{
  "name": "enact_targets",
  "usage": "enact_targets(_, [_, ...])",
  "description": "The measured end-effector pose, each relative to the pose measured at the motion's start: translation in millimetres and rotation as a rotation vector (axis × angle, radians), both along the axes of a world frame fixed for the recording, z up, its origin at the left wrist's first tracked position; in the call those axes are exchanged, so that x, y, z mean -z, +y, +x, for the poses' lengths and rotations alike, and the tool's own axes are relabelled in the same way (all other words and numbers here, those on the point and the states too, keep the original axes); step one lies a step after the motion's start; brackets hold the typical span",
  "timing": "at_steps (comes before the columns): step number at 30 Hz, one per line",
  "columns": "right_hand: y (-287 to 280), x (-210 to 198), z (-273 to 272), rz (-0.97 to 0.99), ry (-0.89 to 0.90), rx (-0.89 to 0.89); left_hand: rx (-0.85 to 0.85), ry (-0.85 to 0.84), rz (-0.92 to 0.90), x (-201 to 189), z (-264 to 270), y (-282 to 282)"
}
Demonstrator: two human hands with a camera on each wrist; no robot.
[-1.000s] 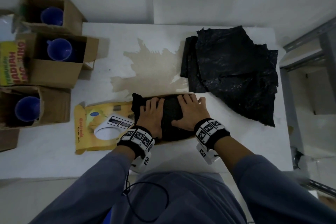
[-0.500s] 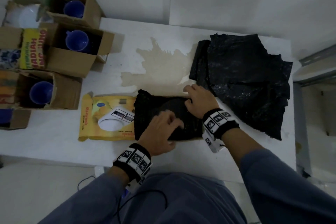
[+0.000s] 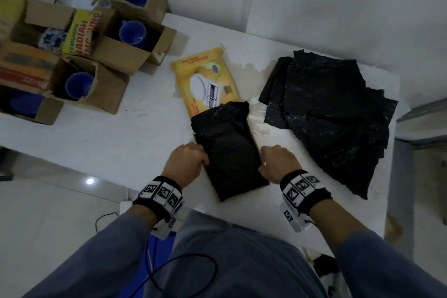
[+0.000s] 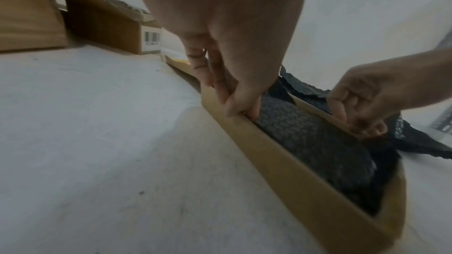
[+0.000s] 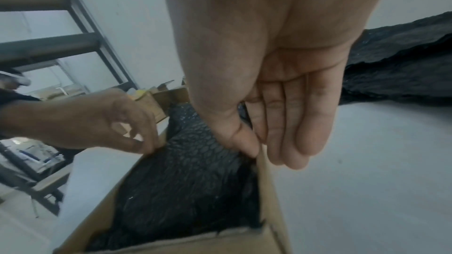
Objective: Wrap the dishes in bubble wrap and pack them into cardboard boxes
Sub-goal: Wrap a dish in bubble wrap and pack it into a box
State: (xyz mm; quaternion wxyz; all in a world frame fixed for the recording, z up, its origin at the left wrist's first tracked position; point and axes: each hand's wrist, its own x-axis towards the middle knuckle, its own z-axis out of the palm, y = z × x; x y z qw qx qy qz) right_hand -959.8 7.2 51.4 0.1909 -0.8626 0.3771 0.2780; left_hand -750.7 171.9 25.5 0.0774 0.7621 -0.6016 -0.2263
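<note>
A dish bundled in black bubble wrap point(image 3: 227, 150) lies inside a shallow cardboard box point(image 4: 281, 161) near the table's front edge. The box's yellow printed lid point(image 3: 205, 80) is flapped open on the far side. My left hand point(image 3: 204, 161) pinches the left side wall of the box, thumb inside against the bundle point(image 4: 313, 142). My right hand point(image 3: 262, 163) pinches the right side wall point(image 5: 271, 190), thumb inside and fingers outside. The dish itself is hidden by the wrap point(image 5: 183, 171).
A pile of black bubble wrap sheets point(image 3: 333, 113) lies to the right of the box. Several open cardboard boxes point(image 3: 116, 55) holding blue cups point(image 3: 132, 31) stand at the far left. Metal shelving point(image 3: 420, 113) stands beyond the table's right edge.
The box has turned from lying crosswise to pointing away from me. Both hands left the top of the bundle and now pinch the box's side walls.
</note>
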Motion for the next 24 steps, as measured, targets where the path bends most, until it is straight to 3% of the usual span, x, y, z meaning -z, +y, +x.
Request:
enact_targets(3, [13.6,-4.8,-1.5,-0.068,-0.007,-0.074,-0.170,0.062,-0.018,-5.2,-17.1,0.3])
enact_targets(6, [13.9,-5.7,16.5,-0.166,-0.271,-0.073,-0.323,0.191,-0.065,-9.2,-39.7,-13.0])
enact_targets(8, [8.2,-1.3,34.6,-0.212,-0.349,-0.144,-0.383,0.255,-0.042,-7.0,-47.2,-30.3])
enact_targets(13, [-5.7,10.3,64.1,-0.196,-0.134,-0.277,-0.499,0.321,0.165,4.4,-41.6,-62.5])
enact_targets(19, [-3.5,25.7,67.0,-0.132,0.081,-0.297,-0.504,0.314,0.242,14.3,-44.9,-67.8])
enact_targets(22, [-10.4,23.7,70.9,-0.082,0.020,-0.264,-0.503,0.360,0.276,10.8,-44.6,-68.1])
enact_targets(24, [-19.6,16.9,72.2,-0.139,-0.162,-0.237,-0.535,0.303,0.138,3.5,-36.8,-65.9])
